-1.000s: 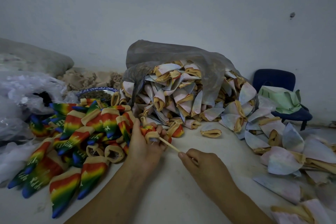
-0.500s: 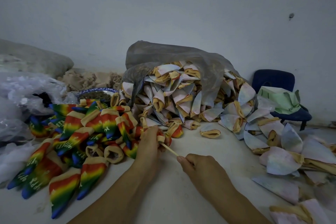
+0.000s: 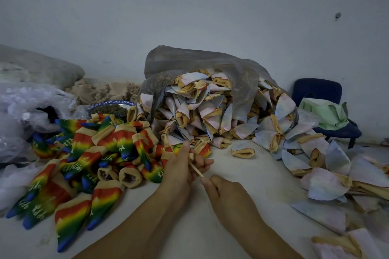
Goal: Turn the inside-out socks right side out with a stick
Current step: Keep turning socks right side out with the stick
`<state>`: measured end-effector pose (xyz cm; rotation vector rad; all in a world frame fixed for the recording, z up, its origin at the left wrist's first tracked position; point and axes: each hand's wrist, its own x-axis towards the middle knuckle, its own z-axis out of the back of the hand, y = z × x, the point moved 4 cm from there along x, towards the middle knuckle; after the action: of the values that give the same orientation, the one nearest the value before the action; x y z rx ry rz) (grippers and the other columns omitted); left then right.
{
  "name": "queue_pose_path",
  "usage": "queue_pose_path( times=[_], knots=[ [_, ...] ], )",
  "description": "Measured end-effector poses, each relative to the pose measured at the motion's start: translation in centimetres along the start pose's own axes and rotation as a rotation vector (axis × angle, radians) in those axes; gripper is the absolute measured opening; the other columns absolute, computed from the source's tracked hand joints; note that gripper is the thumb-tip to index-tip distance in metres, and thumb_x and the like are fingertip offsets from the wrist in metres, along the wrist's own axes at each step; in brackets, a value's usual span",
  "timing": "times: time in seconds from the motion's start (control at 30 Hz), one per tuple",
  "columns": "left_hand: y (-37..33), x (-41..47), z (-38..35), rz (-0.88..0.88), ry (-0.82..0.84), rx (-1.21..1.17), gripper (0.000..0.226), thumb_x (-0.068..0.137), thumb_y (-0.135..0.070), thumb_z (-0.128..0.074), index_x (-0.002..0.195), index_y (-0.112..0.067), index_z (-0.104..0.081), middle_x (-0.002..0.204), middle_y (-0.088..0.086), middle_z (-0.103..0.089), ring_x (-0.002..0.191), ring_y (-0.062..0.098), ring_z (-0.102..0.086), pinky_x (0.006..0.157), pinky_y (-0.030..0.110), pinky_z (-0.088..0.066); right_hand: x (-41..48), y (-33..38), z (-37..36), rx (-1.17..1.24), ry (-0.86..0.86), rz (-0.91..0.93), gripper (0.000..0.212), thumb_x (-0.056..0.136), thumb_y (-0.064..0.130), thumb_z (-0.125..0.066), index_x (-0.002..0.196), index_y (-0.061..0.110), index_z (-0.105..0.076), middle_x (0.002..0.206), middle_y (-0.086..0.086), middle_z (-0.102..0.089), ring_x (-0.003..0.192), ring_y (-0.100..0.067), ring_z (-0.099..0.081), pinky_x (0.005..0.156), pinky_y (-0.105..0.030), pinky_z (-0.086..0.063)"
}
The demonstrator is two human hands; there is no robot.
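My left hand (image 3: 181,169) grips a rainbow sock (image 3: 168,150) by its tan cuff at the middle of the table. A thin pale stick (image 3: 196,170) runs from that cuff back to my right hand (image 3: 223,192), which pinches its near end. A heap of rainbow socks (image 3: 88,153), right side out, lies at the left. Pale inside-out socks (image 3: 202,115) spill from a grey plastic bag (image 3: 210,65) behind my hands, and more of them (image 3: 328,174) lie scattered at the right.
The white table (image 3: 242,174) shows bare between the piles. A blue-rimmed bowl (image 3: 111,105) sits behind the rainbow heap. Crumpled clear plastic (image 3: 25,107) fills the far left. A blue chair (image 3: 328,109) with a green bag (image 3: 324,115) stands at the right by the wall.
My left hand has slid the sock further forward and turned more on edge. More of the stick shows between the hands. My right hand has barely moved.
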<state>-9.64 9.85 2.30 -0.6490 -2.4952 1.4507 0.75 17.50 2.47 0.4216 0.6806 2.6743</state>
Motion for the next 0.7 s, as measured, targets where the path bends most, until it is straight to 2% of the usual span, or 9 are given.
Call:
queue_pose_path(
  times=[0.13, 0.2, 0.23, 0.33, 0.43, 0.53, 0.6, 0.7],
  knots=[
    [-0.1, -0.3, -0.5, -0.015, 0.051, 0.006, 0.046, 0.104, -0.04, -0.038, 0.094, 0.001, -0.056, 0.068, 0.013, -0.072, 0.085, 0.029, -0.075, 0.061, 0.025, -0.058, 0.1, 0.3, 0.2, 0.02, -0.014, 0.005, 0.044, 0.097, 0.055, -0.028, 0.063, 0.027, -0.034, 0.059, 0.006, -0.044, 0.064, -0.014, -0.048, 0.061, -0.031, -0.038],
    [-0.2, -0.4, -0.7, -0.029, 0.057, 0.025, 0.05, 0.101, -0.045, -0.04, 0.094, 0.002, -0.057, 0.07, 0.017, -0.072, 0.085, 0.03, -0.075, 0.06, 0.025, -0.057, 0.0, 0.3, 0.3, 0.052, -0.004, 0.009, 0.043, 0.097, 0.054, -0.029, 0.064, 0.028, -0.039, 0.062, 0.006, -0.049, 0.066, -0.012, -0.052, 0.062, -0.03, -0.04],
    [-0.3, -0.5, -0.8, -0.039, 0.069, 0.026, 0.052, 0.098, -0.048, -0.042, 0.088, 0.0, -0.059, 0.068, 0.018, -0.071, 0.084, 0.031, -0.075, 0.06, 0.026, -0.057, 0.0, 0.2, 0.3, 0.099, 0.007, 0.005, 0.043, 0.097, 0.054, -0.031, 0.065, 0.028, -0.042, 0.063, 0.006, -0.052, 0.064, -0.009, -0.053, 0.061, -0.028, -0.041],
    [-0.8, -0.9, -1.0, -0.075, 0.145, 0.076, 0.062, 0.094, -0.055, -0.04, 0.052, -0.018, -0.066, 0.06, 0.014, -0.067, 0.085, 0.031, -0.075, 0.062, 0.027, -0.058, 0.3, -0.2, 0.8, 0.302, 0.089, -0.047, 0.045, 0.095, 0.054, -0.037, 0.061, 0.027, -0.049, 0.058, 0.008, -0.053, 0.052, 0.001, -0.048, 0.055, -0.018, -0.038],
    [-0.9, -1.0, -1.1, -0.065, 0.163, 0.107, 0.072, 0.105, -0.041, -0.033, 0.044, -0.02, -0.064, 0.057, 0.011, -0.066, 0.082, 0.031, -0.075, 0.064, 0.027, -0.057, 0.5, -0.6, 0.9, 0.368, 0.154, -0.09, 0.048, 0.094, 0.057, -0.039, 0.058, 0.027, -0.051, 0.058, 0.009, -0.052, 0.047, 0.001, -0.044, 0.054, -0.018, -0.036],
    [-0.9, -0.8, -0.2, -0.057, 0.062, 0.113, 0.052, 0.103, -0.027, -0.04, 0.059, -0.01, -0.063, 0.062, 0.017, -0.068, 0.08, 0.032, -0.075, 0.06, 0.026, -0.057, 0.2, -0.2, 0.6, 0.296, 0.104, -0.067, 0.047, 0.093, 0.058, -0.039, 0.062, 0.026, -0.054, 0.063, 0.005, -0.058, 0.055, -0.003, -0.052, 0.059, -0.024, -0.043],
    [-0.7, -0.7, 0.3, -0.064, 0.028, 0.142, 0.041, 0.099, -0.023, -0.046, 0.066, -0.009, -0.063, 0.07, 0.018, -0.071, 0.082, 0.03, -0.075, 0.061, 0.024, -0.057, 0.2, -0.2, 0.9, 0.147, 0.015, -0.017, 0.048, 0.092, 0.061, -0.035, 0.068, 0.024, -0.055, 0.068, 0.002, -0.062, 0.064, -0.009, -0.057, 0.065, -0.029, -0.047],
    [-0.9, -0.7, 0.5, -0.066, 0.037, 0.12, 0.047, 0.099, -0.025, -0.05, 0.058, -0.021, -0.071, 0.075, 0.012, -0.073, 0.084, 0.022, -0.074, 0.065, 0.023, -0.056, 0.3, -0.1, 1.8, -0.1, -0.08, 0.051, 0.049, 0.092, 0.063, -0.026, 0.069, 0.025, -0.044, 0.062, 0.003, -0.052, 0.06, -0.01, -0.051, 0.057, -0.029, -0.04]
  ],
)
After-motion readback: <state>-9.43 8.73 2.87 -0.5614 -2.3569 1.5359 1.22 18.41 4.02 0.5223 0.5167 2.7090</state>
